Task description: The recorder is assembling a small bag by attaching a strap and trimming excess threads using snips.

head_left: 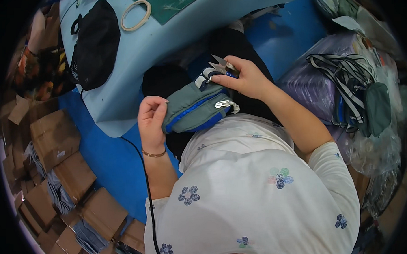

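A small grey-green pouch bag (188, 108) with blue zip bands and a light cord pull lies over my lap. My left hand (152, 120) pinches its left end between thumb and fingers. In my right hand (246, 79) is a pair of thread snips (220, 64), the pointed metal blades spread apart and aimed up and left. The right thumb presses close to the striped strap (205, 78) at the bag's upper right corner. Whether that hand also grips the strap, I cannot tell.
A light blue table (124, 79) holds a black bag (98, 45), a tape roll (136, 15) and a green mat (169, 5). On the right, similar pouches (377, 108) lie on plastic-wrapped bundles (310, 72). Cardboard boxes (55, 135) crowd the left; another person's arm (36, 34) shows there.
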Tool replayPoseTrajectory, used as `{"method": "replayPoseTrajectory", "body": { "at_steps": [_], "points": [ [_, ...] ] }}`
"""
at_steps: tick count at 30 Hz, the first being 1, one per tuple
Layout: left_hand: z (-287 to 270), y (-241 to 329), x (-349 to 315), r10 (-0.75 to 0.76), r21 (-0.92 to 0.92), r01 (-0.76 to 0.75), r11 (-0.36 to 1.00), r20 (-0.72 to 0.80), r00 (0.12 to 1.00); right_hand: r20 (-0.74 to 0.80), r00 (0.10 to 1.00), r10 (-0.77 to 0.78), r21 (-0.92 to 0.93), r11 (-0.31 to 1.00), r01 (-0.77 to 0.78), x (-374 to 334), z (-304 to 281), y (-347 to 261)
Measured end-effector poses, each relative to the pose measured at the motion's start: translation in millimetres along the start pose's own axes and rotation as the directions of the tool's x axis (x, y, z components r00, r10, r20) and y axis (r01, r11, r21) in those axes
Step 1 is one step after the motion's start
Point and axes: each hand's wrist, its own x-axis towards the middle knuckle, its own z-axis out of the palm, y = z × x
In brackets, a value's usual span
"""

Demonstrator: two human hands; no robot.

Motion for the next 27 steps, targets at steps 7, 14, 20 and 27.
{"method": "replayPoseTrajectory", "body": {
  "at_steps": [7,14,20,27],
  "points": [
    [48,45,-2,0.390,0.915,-0.296,0.273,0.176,0.904,-0.122,0.982,0.141,-0.039,0.988,-0.147,-2,12,-9],
    [62,50,9,-0.246,0.859,0.023,0.512,0.121,0.962,-0.054,0.998,0.031,-0.019,0.999,-0.032,-15,14,-10],
    [48,9,6,-0.353,0.302,0.243,0.922,0.397,0.847,0.011,0.997,0.082,0.179,0.980,-0.083,-29,9,7],
    [59,-5,6,-0.384,-0.167,0.459,0.872,0.348,0.856,-0.024,0.991,0.129,0.239,0.964,-0.119,-36,10,24]
  ]
}}
